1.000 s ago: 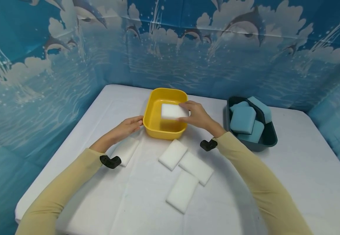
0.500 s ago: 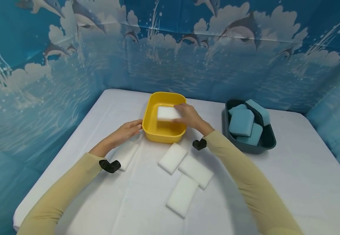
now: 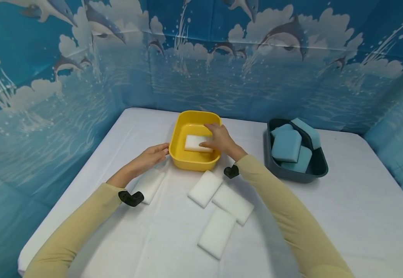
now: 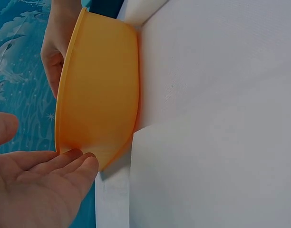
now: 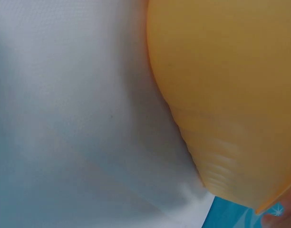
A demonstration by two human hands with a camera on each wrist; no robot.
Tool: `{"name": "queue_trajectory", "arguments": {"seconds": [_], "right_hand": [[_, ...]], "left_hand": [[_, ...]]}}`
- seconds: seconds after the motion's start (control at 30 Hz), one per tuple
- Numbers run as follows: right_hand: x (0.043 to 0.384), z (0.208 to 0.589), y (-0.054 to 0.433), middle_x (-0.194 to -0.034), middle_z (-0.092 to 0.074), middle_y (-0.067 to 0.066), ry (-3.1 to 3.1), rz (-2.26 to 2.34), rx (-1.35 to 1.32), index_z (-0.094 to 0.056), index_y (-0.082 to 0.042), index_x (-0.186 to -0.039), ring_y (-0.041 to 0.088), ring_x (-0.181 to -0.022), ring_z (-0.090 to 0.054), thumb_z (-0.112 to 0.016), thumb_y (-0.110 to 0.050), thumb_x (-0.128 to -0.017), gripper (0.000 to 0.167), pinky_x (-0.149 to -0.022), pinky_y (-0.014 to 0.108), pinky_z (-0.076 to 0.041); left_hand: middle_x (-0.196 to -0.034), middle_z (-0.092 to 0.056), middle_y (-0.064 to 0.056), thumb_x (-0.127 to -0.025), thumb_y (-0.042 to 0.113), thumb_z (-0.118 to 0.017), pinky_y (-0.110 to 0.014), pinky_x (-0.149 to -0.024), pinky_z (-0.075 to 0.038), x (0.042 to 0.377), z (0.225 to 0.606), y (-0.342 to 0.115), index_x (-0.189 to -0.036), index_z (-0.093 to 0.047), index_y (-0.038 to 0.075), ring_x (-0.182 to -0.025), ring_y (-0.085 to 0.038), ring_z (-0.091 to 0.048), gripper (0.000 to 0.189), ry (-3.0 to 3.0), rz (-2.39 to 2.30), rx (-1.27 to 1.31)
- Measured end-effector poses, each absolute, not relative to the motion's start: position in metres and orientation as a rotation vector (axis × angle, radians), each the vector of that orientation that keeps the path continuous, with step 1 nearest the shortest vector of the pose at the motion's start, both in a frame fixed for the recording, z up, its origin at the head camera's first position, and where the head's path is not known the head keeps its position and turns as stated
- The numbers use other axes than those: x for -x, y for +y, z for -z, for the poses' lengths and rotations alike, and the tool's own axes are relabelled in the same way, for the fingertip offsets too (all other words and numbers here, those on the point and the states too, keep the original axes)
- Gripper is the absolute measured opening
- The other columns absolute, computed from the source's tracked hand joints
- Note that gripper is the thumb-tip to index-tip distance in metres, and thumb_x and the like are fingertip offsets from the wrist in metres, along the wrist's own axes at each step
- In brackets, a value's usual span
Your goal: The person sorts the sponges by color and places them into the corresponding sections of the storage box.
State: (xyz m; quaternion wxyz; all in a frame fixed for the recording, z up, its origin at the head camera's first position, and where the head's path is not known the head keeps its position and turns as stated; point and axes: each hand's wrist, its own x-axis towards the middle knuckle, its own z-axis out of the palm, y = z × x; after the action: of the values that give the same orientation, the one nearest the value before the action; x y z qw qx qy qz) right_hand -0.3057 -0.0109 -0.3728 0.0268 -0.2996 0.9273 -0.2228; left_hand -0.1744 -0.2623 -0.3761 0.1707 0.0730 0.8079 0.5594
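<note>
A white sponge lies in the yellow basin in the head view. Over it is my right hand, its thumb and forefinger spread apart, the thumb near or on the sponge. Only a sliver of that hand shows in the right wrist view, past the basin wall. My left hand touches the basin's left side with straight fingers. In the left wrist view its fingertips lie against the yellow wall.
Several white sponges lie on the white-covered table before the basin. Another white sponge lies below my left hand. At the right stands a dark green basin with several blue sponges. A dolphin-print curtain hangs behind.
My right hand has brought the white sponge down and slightly left into the yellow basin, and its fingers have spread from it. My left hand has stayed against the basin.
</note>
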Motion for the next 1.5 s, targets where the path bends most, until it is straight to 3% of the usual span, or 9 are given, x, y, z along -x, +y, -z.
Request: {"name": "queue_trajectory", "arguments": {"seconds": [0.17, 0.7, 1.23, 1.5], "right_hand": [[0.302, 0.368, -0.006, -0.145, -0.042, 0.016, 2.840, 0.742, 0.952, -0.034, -0.003, -0.144, 0.031, -0.136, -0.037, -0.070, -0.037, -0.083, 0.079, -0.120, 0.052, -0.010], [0.292, 0.363, 0.004, -0.148, -0.038, 0.015, 2.804, 0.790, 0.983, -0.032, -0.006, -0.146, 0.031, -0.139, -0.031, -0.068, -0.037, -0.085, 0.077, -0.120, 0.049, -0.016], [0.264, 0.361, 0.031, -0.145, -0.042, 0.016, 2.800, 0.897, 1.137, -0.036, -0.004, -0.144, 0.031, -0.134, -0.040, -0.073, -0.028, -0.081, 0.076, -0.110, 0.048, -0.037], [0.251, 0.361, 0.048, -0.149, -0.037, 0.017, 2.803, 0.922, 1.123, -0.034, -0.008, -0.145, 0.032, -0.136, -0.037, -0.074, -0.030, -0.080, 0.079, -0.109, 0.049, -0.037]], "left_hand": [[-0.159, -0.011, -0.013, -0.104, 0.025, -0.027, -0.043, -0.118, -0.022, 0.174, 0.376, -0.261, -0.151, -0.010, 0.004, -0.147, -0.027, -0.016, 0.054, 2.306, -1.574, -0.180], [-0.159, -0.010, -0.013, -0.104, 0.028, -0.027, -0.044, -0.118, -0.021, 0.173, 0.375, -0.260, -0.151, -0.009, 0.004, -0.147, -0.028, -0.015, 0.055, 2.305, -1.574, -0.184], [-0.159, -0.013, -0.011, -0.104, 0.029, -0.028, -0.044, -0.118, -0.022, 0.172, 0.373, -0.259, -0.151, -0.011, 0.006, -0.146, -0.028, -0.018, 0.056, 2.336, -1.546, -0.161], [-0.159, -0.013, -0.011, -0.104, 0.028, -0.028, -0.044, -0.118, -0.021, 0.172, 0.375, -0.261, -0.151, -0.011, 0.006, -0.147, -0.027, -0.017, 0.055, 2.313, -1.566, -0.180]]}}
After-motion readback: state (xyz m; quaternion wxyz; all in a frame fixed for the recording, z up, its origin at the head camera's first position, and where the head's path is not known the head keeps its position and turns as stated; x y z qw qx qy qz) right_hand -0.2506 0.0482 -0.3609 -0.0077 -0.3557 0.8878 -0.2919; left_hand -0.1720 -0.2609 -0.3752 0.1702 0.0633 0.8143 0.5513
